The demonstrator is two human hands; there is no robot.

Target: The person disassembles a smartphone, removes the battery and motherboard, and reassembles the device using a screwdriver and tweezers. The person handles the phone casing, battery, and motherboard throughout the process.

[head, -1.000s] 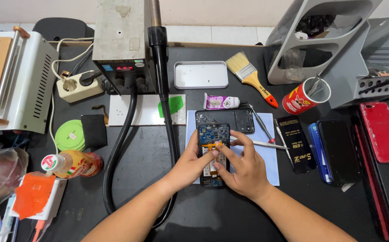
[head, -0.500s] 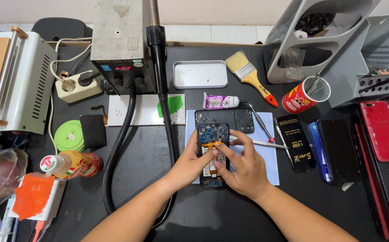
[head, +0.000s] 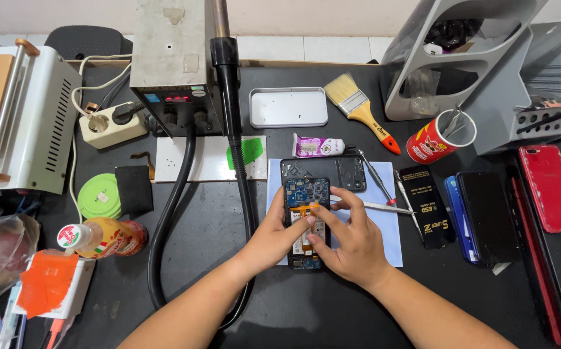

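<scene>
Head cam, looking steeply down, close over dark workbench (head: pixel 229 304), hands central

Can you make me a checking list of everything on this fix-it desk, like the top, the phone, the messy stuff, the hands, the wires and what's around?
Surface: black table, pale blue mat under the work.
Job's things: opened phone, circuit board showing; phone back cover above it.
Clutter: paintbrush, red can, small tube, white tray, red phone, bottle.
Grippers: left hand steadies the opened phone; right hand fingers press its middle.
Cables: thick black hose; power strip.
Surroundings: grey station box, grey rack.
</scene>
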